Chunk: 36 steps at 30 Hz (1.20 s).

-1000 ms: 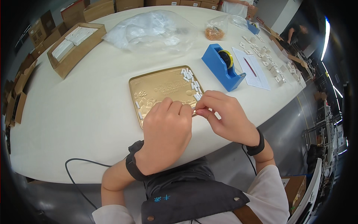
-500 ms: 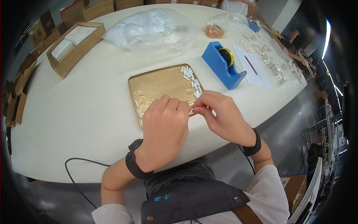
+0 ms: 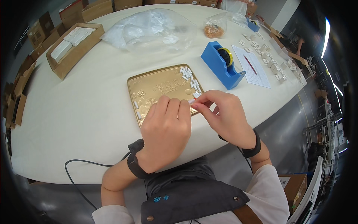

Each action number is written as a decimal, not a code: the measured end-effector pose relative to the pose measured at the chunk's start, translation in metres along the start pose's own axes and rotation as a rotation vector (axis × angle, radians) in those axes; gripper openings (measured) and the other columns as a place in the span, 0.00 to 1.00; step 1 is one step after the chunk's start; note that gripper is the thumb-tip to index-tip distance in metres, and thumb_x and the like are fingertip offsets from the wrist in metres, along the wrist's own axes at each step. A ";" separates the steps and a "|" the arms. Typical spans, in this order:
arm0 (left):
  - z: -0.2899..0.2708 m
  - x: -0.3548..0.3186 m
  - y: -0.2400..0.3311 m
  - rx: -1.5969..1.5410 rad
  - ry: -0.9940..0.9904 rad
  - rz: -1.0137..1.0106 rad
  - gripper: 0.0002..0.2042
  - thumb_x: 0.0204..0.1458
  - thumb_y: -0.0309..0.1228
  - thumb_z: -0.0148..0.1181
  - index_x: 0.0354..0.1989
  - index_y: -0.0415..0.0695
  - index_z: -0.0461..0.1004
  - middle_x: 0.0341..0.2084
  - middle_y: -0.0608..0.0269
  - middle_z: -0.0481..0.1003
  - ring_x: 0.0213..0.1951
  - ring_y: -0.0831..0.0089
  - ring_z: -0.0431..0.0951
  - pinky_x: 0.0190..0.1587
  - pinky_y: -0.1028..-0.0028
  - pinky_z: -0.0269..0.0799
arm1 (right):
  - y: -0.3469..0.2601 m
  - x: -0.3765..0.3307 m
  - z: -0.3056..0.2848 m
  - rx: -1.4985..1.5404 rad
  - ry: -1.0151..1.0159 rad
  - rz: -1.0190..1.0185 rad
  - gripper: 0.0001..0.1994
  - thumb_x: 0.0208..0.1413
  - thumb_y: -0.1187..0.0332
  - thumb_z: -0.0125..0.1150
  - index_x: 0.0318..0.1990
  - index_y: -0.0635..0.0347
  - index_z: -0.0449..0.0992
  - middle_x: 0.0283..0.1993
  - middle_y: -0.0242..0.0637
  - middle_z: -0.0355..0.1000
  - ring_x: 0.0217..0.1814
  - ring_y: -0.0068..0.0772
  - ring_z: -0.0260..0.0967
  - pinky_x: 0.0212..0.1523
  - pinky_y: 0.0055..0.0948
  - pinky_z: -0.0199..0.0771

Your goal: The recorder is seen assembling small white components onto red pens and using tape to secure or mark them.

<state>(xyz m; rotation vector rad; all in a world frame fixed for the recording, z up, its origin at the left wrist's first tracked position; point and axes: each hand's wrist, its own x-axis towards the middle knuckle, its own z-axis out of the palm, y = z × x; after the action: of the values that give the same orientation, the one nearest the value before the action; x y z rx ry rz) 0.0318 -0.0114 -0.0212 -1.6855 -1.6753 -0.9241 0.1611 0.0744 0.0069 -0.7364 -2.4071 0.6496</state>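
The small white piece (image 3: 191,101) sits pinched between the fingertips of both hands, just above the near right corner of the gold tray (image 3: 149,80). The left hand (image 3: 166,130) is curled, its fingers closed against the piece from the left. The right hand (image 3: 223,115) is closed on the same piece from the right, thumb and forefinger pressed together. The two hands touch at the fingertips.

Compared with the view one second ago, the hands hold nearly the same place over the tray's near edge. The fingertips have drawn closer together and the piece now shows between them as a short white bar with a faint reddish end. In judgement, this suggests fine handling of one piece is under way rather than a pick or a put-down.

The long axis of the piece runs roughly left to right across the view, tilted slightly upward toward the right. Its left end points into the left fingertips; its right end points into the right thumb and forefinger. Which end is the working end cannot be told at this size.

More small white pieces (image 3: 188,76) lie loose at the tray's far right corner, and a few along its left edge. The tray rests flat on the white table (image 3: 74,108). A blue tape dispenser (image 3: 220,65) stands to the right of the tray, apart from it.
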 end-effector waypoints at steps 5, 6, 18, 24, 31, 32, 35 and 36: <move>-0.013 0.007 -0.010 -0.170 -0.053 -0.146 0.03 0.36 0.23 0.60 0.20 0.41 0.72 0.16 0.64 0.68 0.23 0.68 0.69 0.24 0.73 0.65 | 0.006 -0.003 -0.008 -0.111 0.136 -0.139 0.09 0.44 0.68 0.66 0.25 0.63 0.73 0.25 0.40 0.71 0.26 0.37 0.70 0.24 0.29 0.67; -0.013 0.007 -0.012 -0.224 -0.058 -0.179 0.03 0.37 0.23 0.60 0.21 0.42 0.73 0.16 0.64 0.69 0.23 0.67 0.69 0.24 0.72 0.65 | 0.007 -0.004 -0.007 -0.029 0.196 -0.226 0.09 0.43 0.69 0.67 0.25 0.63 0.72 0.26 0.39 0.71 0.26 0.37 0.69 0.25 0.28 0.68; -0.019 0.011 -0.008 -0.446 -0.085 -0.270 0.03 0.38 0.21 0.64 0.23 0.41 0.76 0.17 0.62 0.74 0.21 0.68 0.72 0.24 0.74 0.66 | 0.015 0.003 0.007 -0.149 0.346 -0.540 0.11 0.32 0.75 0.69 0.29 0.61 0.76 0.30 0.34 0.71 0.33 0.37 0.69 0.30 0.29 0.70; -0.018 0.011 -0.010 -0.540 -0.080 -0.330 0.03 0.39 0.21 0.64 0.23 0.40 0.77 0.18 0.61 0.74 0.21 0.68 0.72 0.25 0.74 0.66 | 0.024 0.000 0.001 0.116 0.246 -0.383 0.12 0.34 0.75 0.69 0.31 0.60 0.77 0.29 0.35 0.73 0.32 0.37 0.69 0.32 0.30 0.69; -0.015 0.010 -0.009 -0.502 -0.123 -0.307 0.01 0.42 0.23 0.61 0.24 0.41 0.77 0.19 0.60 0.74 0.24 0.63 0.72 0.26 0.68 0.66 | 0.013 0.006 0.005 0.046 0.272 -0.483 0.11 0.36 0.75 0.68 0.31 0.62 0.77 0.27 0.37 0.73 0.30 0.36 0.70 0.32 0.30 0.69; -0.015 0.010 -0.008 -0.530 -0.132 -0.313 0.01 0.43 0.24 0.60 0.24 0.41 0.77 0.19 0.60 0.74 0.25 0.61 0.72 0.27 0.66 0.66 | 0.019 0.005 0.008 0.056 0.256 -0.480 0.10 0.36 0.74 0.68 0.31 0.62 0.77 0.27 0.37 0.73 0.30 0.36 0.70 0.32 0.30 0.69; -0.016 0.009 -0.011 -0.541 -0.177 -0.292 0.03 0.45 0.25 0.58 0.24 0.41 0.77 0.19 0.58 0.74 0.25 0.60 0.72 0.27 0.65 0.66 | 0.025 0.007 0.007 0.050 0.187 -0.505 0.09 0.37 0.75 0.68 0.30 0.62 0.77 0.27 0.37 0.73 0.29 0.37 0.70 0.31 0.29 0.70; -0.017 0.010 -0.013 -0.512 -0.222 -0.298 0.03 0.45 0.26 0.58 0.24 0.41 0.77 0.19 0.58 0.74 0.25 0.59 0.72 0.28 0.64 0.66 | 0.026 0.009 0.007 0.043 0.160 -0.520 0.09 0.38 0.75 0.68 0.30 0.62 0.77 0.27 0.37 0.73 0.29 0.37 0.70 0.31 0.29 0.70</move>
<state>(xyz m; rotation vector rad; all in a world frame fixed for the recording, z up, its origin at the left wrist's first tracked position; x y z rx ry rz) 0.0170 -0.0188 -0.0044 -1.9493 -1.9949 -1.4507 0.1600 0.0970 -0.0103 -0.1192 -2.2886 0.4065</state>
